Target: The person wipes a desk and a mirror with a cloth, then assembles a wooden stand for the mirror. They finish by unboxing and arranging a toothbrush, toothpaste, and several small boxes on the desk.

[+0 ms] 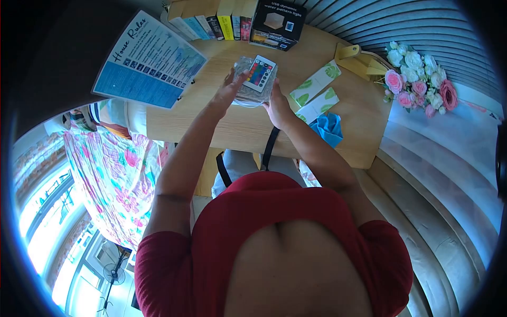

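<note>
Remote (259, 73) on block (251, 96), box (277, 25) beside books (225, 25)

Table (237, 129): wooden, upper centre
Books (215, 25): row, top
Box (277, 24): black, top
Packets (321, 79): two, upper right
Cloth (328, 129): blue, upper right

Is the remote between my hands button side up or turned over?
Button side up: the rows of coloured buttons on the remote face the camera, above the clear block.
</note>
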A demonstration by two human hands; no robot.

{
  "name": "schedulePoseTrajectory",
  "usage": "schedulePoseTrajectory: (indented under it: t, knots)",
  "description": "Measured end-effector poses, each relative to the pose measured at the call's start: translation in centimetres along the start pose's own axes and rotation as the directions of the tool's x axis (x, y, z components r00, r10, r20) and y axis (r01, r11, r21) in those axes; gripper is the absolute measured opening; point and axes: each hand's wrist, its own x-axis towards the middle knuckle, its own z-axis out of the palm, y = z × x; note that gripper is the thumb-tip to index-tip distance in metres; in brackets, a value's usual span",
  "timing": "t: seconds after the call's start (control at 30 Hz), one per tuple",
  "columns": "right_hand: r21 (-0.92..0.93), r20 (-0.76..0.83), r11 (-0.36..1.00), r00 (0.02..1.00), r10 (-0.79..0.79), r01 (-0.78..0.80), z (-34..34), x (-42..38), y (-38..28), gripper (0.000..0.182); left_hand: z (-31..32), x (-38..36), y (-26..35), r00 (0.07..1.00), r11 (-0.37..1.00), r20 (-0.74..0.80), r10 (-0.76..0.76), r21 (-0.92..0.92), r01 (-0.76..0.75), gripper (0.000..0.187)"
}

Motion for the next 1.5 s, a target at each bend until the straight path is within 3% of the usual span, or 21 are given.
schedulePoseTrajectory:
  t: [0.07,0.2,0.37,0.6,0.67,0.77,0.83,0.87,0.9,0.93,0.97,1.0,1.07,1.1,1.17,1.2,1.33,1.43,1.5]
  knots:
    - [-0.007,-0.009,0.999,0.999,0.036,-0.036,0.1,0.0,0.2,0.071,-0.3,0.1,-1.6,0.991,0.997,-0.117,-0.065,0.025,0.069,0.103]
    - [-0.048,-0.006,0.998,0.999,0.041,-0.041,0.1,0.2,0.5,0.072,-0.5,0.1,-2.9,0.987,0.996,-0.134,-0.087,0.014,0.09,0.108]
    - [-0.047,-0.065,0.995,0.995,0.08,-0.083,-0.1,-0.1,1.0,0.072,-0.6,0.2,-4.3,0.994,0.997,-0.104,-0.032,-0.071,0.024,0.105]
    - [-0.108,0.029,0.994,0.999,0.026,-0.023,-1.3,0.6,2.6,0.073,-0.2,0.0,-6.1,0.982,0.994,-0.189,0.004,-0.109,-0.025,0.099]
    - [-0.125,0.022,0.992,0.999,0.024,-0.021,-1.6,1.0,2.6,0.074,-0.1,0.1,-6.4,0.975,0.98,-0.204,0.083,-0.163,-0.117,0.093]
    - [-0.187,0.043,0.979,0.996,-0.078,0.085,-3.1,1.3,1.7,0.072,0.1,0.0,-7.1,0.963,0.98,-0.244,0.112,-0.13,-0.147,0.089]
    - [-0.196,-0.111,0.98,0.994,0.015,-0.036,-4.9,3.1,0.8,0.071,0.8,-0.6,-6.7,0.952,0.977,-0.28,0.127,-0.131,-0.169,0.086]
    - [-0.566,-0.109,0.807,0.956,-0.274,0.167,-4.5,4.0,-0.2,0.068,0.9,-0.7,-6.7,0.944,0.98,-0.306,0.123,-0.11,-0.163,0.085]
    - [-0.572,-0.095,0.803,0.958,-0.27,0.169,-4.5,5.2,-1.6,0.068,1.0,-0.6,-6.9,0.936,0.983,-0.332,0.118,-0.091,-0.157,0.084]
    - [-0.699,0.013,0.683,0.959,-0.285,0.212,-4.5,6.6,-3.4,0.053,1.2,-0.6,-7.1,0.927,0.977,-0.353,0.124,-0.121,-0.177,0.083]
    - [-0.802,0.141,0.534,0.953,-0.268,0.269,-4.0,8.7,-4.4,0.04,1.0,-0.7,-7.2,0.914,0.973,-0.387,0.121,-0.137,-0.187,0.083]
    - [-0.803,0.157,0.53,0.954,-0.255,0.274,-3.6,9.9,-4.7,0.04,1.2,-1.2,-6.7,0.916,0.978,-0.378,0.134,-0.098,-0.184,0.083]
    - [-0.704,0.242,0.672,0.967,-0.078,0.23,-2.6,12.0,-5.1,0.039,1.5,-2.4,-5.2,0.918,0.991,-0.377,0.122,0.004,-0.13,0.082]
    - [-0.706,0.25,0.67,0.966,-0.067,0.229,-2.1,12.7,-5.1,0.039,1.4,-2.4,-5.5,0.914,0.992,-0.389,0.117,-0.002,-0.128,0.082]
    - [-0.683,0.215,0.73,0.964,0.157,0.034,-1.0,13.2,-5.4,0.037,1.3,-2.3,-6.0,0.918,0.983,-0.354,0.18,0.028,-0.182,0.079]
    - [-0.721,0.254,0.692,0.918,0.304,-0.03,-0.3,12.9,-6.2,0.047,1.3,-2.2,-6.1,0.916,0.983,-0.359,0.178,0.022,-0.183,0.079]
    - [-0.714,0.247,0.693,0.89,0.384,-0.101,1.2,12.8,-6.3,0.048,1.2,-2.0,-6.2,0.925,0.985,-0.344,0.16,0.001,-0.171,0.081]
    - [-0.79,0.237,0.61,0.886,0.398,-0.063,1.8,12.8,-6.7,0.05,1.1,-2.0,-6.1,0.931,0.988,-0.337,0.142,-0.012,-0.155,0.082]
    - [-0.825,0.188,0.551,0.859,0.476,-0.125,1.7,13.3,-6.7,0.05,1.1,-2.1,-5.8,0.938,0.989,-0.317,0.138,-0.015,-0.15,0.083]
